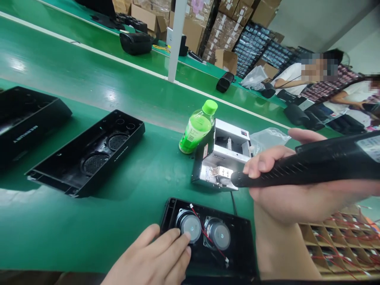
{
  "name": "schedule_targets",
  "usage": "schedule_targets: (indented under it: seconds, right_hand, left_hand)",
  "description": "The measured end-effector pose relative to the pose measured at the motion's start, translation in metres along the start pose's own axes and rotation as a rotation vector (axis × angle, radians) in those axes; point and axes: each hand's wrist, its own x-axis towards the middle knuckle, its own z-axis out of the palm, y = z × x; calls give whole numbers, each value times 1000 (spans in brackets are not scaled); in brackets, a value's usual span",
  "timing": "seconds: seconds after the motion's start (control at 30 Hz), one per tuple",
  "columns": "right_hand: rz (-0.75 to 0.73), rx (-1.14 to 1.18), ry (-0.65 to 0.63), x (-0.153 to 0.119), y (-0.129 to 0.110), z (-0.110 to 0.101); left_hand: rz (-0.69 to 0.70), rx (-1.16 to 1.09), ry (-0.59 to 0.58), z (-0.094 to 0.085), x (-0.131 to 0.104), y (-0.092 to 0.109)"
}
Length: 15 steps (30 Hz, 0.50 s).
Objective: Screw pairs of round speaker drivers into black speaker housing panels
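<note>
My right hand [285, 186] is wrapped round a black electric screwdriver [320, 164]. The nose of that tool is at the lit front of a white screw feeder [227, 158]; whether the bit touches a screw I cannot tell. Below it lies a black speaker housing [240, 233], with two round speaker drivers [219, 236] set in it. A red and black wire [204, 229] with white plugs runs across the drivers. My left hand [157, 253] rests at the housing's left side, fingers stretched out, fingertips on the left driver [191, 227].
Behind the feeder stands a green-capped bottle [198, 126]. More black housings [97, 154] lie to the left on the green table [127, 229]. At lower right is a divided cardboard box [335, 245] with red wires. Co-workers [297, 77] sit farther back.
</note>
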Motion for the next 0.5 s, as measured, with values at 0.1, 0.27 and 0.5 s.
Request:
schedule_targets:
  seconds: [0.1, 0.27, 0.5]
  right_hand:
    - [-26, -16, 36, 1, 3, 4]
    - [-121, -37, -38, 2, 8, 10]
    - [-121, -52, 54, -1, 4, 12]
  left_hand:
    - [20, 22, 17, 0, 1, 0]
    - [33, 37, 4, -4, 2, 0]
    - [53, 72, 20, -1, -4, 1]
